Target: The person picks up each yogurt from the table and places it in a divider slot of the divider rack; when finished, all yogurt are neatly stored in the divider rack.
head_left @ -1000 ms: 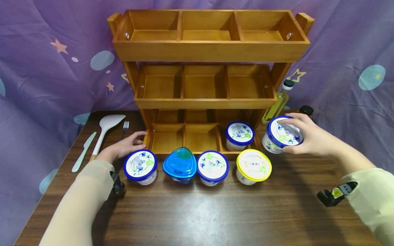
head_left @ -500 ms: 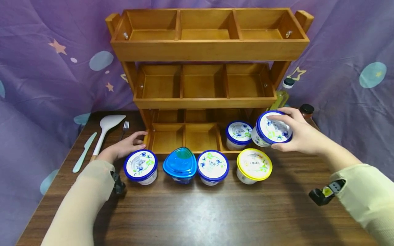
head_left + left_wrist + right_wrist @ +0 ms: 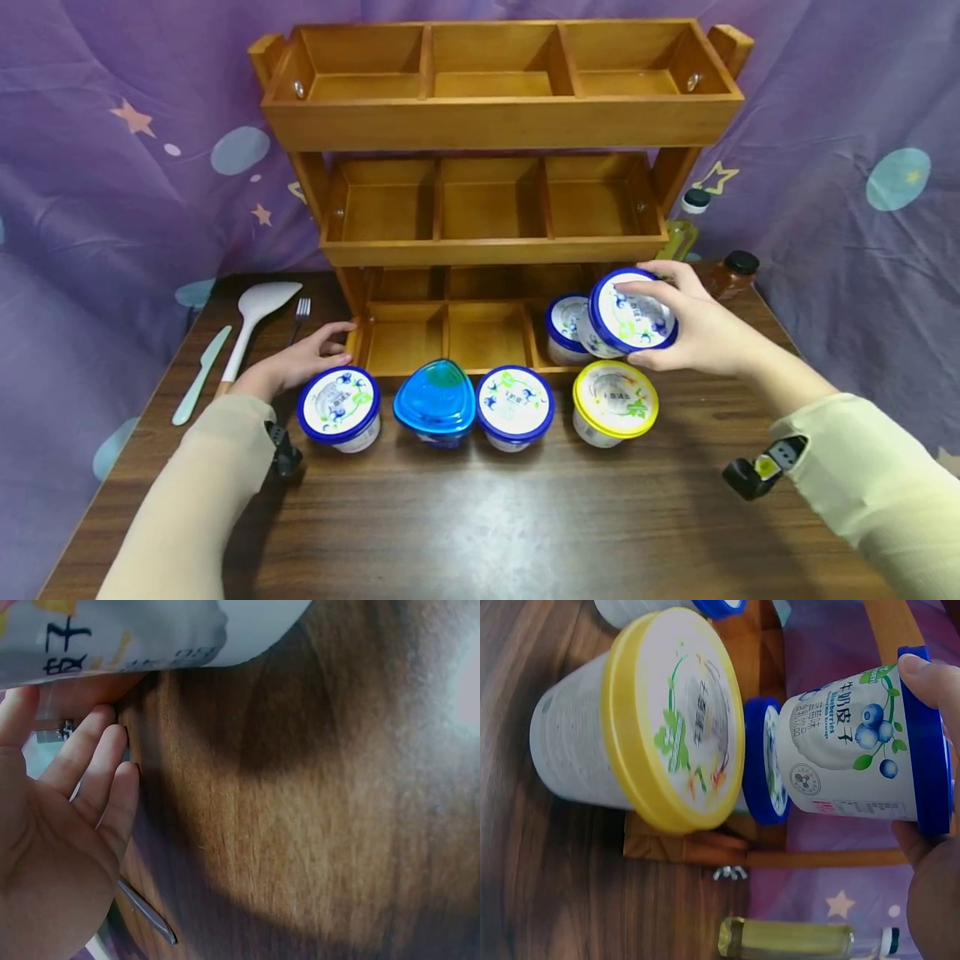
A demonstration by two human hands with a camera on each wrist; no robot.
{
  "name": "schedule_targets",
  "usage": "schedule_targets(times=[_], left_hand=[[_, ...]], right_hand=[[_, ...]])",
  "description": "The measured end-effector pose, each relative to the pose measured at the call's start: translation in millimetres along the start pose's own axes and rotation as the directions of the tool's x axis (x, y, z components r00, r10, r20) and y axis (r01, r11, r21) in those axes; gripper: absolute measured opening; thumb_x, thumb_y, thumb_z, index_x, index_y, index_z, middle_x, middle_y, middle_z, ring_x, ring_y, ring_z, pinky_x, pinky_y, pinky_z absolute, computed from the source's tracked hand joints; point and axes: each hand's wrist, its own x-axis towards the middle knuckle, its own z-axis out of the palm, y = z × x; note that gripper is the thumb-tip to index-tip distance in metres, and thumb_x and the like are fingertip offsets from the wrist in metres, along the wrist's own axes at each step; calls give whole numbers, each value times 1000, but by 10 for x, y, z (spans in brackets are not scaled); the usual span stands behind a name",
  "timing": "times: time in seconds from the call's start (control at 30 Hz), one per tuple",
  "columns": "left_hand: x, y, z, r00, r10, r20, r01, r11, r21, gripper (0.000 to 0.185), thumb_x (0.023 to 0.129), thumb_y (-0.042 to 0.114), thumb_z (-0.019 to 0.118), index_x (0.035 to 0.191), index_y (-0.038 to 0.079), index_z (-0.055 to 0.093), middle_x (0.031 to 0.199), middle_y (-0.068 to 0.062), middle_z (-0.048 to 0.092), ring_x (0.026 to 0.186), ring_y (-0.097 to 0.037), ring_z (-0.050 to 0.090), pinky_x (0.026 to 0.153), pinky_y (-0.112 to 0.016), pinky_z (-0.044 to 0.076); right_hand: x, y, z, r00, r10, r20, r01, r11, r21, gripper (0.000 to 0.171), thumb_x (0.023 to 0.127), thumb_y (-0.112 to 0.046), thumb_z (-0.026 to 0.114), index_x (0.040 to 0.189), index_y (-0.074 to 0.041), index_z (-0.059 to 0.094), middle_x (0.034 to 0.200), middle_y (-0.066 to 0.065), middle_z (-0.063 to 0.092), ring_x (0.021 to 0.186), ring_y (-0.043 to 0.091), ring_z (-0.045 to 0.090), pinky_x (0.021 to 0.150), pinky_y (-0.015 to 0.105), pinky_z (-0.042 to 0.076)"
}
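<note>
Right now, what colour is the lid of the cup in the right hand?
Blue; the held cup shows best in the head view.

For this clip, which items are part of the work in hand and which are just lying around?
In hand: blue-lidded cup held in the right hand; cup in the rack; wooden rack; left hand at the rack's corner; row of cups in front.

Lying about: knife, spatula, fork, two bottles.

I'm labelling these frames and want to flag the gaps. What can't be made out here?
- Head view: the blue-lidded cup in the rack is half hidden by the blue-lidded blueberry cup that the right hand holds.
- Head view: the yellow oil bottle is mostly hidden behind the wooden three-tier rack.
- Left wrist view: the left hand is cut off by the edge; fork and tub are barely visible.
- Lid print: too small to read.
</note>
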Motion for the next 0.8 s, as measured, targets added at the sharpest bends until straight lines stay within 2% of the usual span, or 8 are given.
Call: schedule_targets(times=[0.17, 0.4, 0.57, 0.8], left_hand=[[-13, 13, -2, 1000, 0, 3, 0, 1000, -13, 70, 95, 38, 53, 149, 13, 16, 140, -35, 31, 128, -48, 32, 101, -60, 26], [-22, 55, 8, 999, -37, 2, 37, 999, -11, 72, 94, 41, 53, 150, 16, 14, 141, -34, 30, 128, -48, 31, 101, -62, 24], [-11, 25, 9, 1000, -19, 5, 19, 1000, -11, 72, 94, 41, 53, 149, 15, 14, 140, -33, 31, 127, -47, 33, 101, -60, 26], [8, 34, 7, 999, -33, 4, 33, 999, -5, 70, 95, 44, 49, 149, 16, 14, 141, -33, 31, 128, -47, 32, 102, -60, 25]], right_hand=[[75, -52, 86, 999, -43, 3, 43, 999, 4, 79, 60, -20, 87, 131, -16, 52, 141, 18, 25, 124, 38, 30, 88, 55, 34], [193, -132, 213, 997, -74, 10, 74, 997, 36, 81, 60, -24, 88, 132, -16, 51, 142, 16, 23, 125, 37, 30, 91, 53, 35], [298, -200, 311, 995, -98, 15, 98, 994, 53, 80, 61, -24, 87, 132, -16, 51, 143, 15, 23, 125, 37, 31, 92, 52, 36], [412, -263, 442, 990, -138, 20, 136, 988, 71, 77, 65, -24, 85, 132, -15, 50, 143, 16, 23, 125, 37, 31, 92, 52, 36]])
